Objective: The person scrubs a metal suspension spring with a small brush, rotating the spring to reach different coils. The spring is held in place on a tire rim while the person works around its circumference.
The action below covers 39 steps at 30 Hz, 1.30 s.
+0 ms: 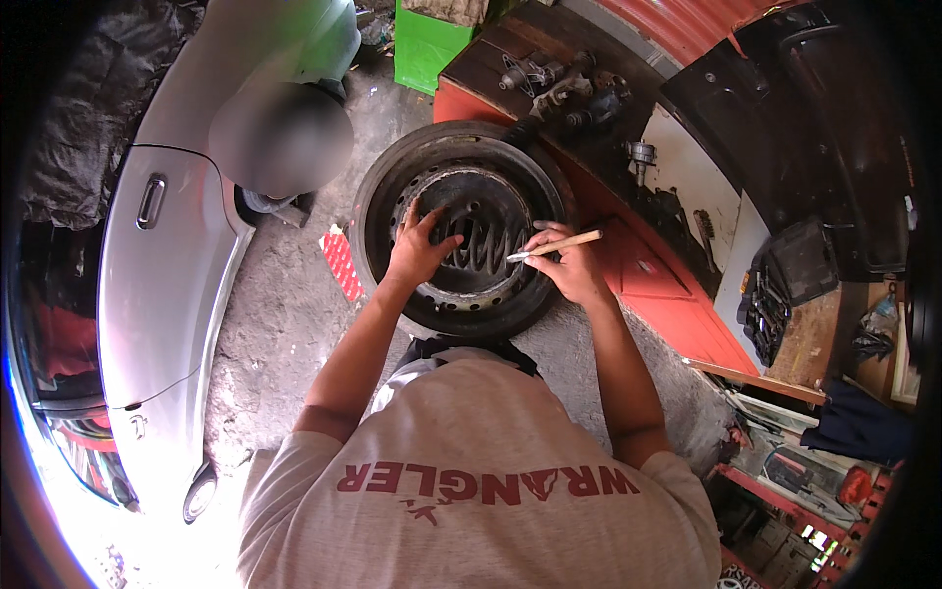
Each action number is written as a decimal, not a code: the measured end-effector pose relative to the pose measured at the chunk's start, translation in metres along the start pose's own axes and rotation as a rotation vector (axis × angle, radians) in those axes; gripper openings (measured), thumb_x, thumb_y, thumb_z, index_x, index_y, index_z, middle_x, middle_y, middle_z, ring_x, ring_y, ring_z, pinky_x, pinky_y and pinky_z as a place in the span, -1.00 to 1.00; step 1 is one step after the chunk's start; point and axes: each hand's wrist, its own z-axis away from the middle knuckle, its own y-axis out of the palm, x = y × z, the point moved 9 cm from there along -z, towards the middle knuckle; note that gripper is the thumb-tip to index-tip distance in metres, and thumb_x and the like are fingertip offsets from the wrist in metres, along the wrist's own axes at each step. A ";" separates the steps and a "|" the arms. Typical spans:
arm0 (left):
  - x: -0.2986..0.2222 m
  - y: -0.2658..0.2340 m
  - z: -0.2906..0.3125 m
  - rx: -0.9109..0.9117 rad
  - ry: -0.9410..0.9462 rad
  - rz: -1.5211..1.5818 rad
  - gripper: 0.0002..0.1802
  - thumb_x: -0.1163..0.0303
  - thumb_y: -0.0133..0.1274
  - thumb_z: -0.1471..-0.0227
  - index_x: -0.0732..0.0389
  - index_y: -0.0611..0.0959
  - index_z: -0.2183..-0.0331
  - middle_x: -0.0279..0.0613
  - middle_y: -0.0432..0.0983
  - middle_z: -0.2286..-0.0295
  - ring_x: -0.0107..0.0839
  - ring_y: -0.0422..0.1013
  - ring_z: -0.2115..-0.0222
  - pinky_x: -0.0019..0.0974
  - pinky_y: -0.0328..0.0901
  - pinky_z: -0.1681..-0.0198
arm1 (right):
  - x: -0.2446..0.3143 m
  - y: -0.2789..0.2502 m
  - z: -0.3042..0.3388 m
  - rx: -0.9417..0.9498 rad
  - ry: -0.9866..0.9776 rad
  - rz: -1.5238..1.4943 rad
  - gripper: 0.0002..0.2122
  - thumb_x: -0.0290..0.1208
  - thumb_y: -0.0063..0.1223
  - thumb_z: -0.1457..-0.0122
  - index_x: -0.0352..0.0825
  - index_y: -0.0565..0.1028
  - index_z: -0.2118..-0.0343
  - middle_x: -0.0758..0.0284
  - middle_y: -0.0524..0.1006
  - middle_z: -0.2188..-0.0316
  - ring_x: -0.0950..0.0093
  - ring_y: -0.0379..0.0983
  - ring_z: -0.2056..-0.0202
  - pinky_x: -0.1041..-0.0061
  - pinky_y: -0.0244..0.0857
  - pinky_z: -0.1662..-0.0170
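Note:
A wheel with its tyre [381, 167] lies flat on the floor in front of me. A dark coil spring [486, 245] lies on its side within the hollow of the rim. My left hand [418, 255] rests at the left side of the rim, its fingers spread and its thumb close to the spring; whether it presses on the spring I cannot tell. In my right hand [571, 265] is a slim tool with a pale wooden handle [586, 239]. Its light tip points left toward the right end of the spring; the exact kind is too small to make out.
A silver car [167, 285] stands along the left, with a blurred round shape beside it. Greasy metal parts [579, 93] cover a red-fronted bench [657, 275] on the right. A green box [430, 47] is at the back. Red-and-white packaging [340, 263] lies by the tyre.

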 end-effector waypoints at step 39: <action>0.004 -0.002 -0.005 0.002 -0.044 0.054 -0.20 -0.11 0.26 0.08 0.14 0.51 -0.11 0.09 0.21 -0.21 0.12 0.17 -0.19 0.00 0.15 -0.24 | 0.013 0.003 -0.026 0.063 0.112 0.057 -0.89 -0.58 0.22 -0.07 -0.37 0.53 0.33 0.33 0.55 0.36 0.49 0.51 0.24 0.47 0.36 0.14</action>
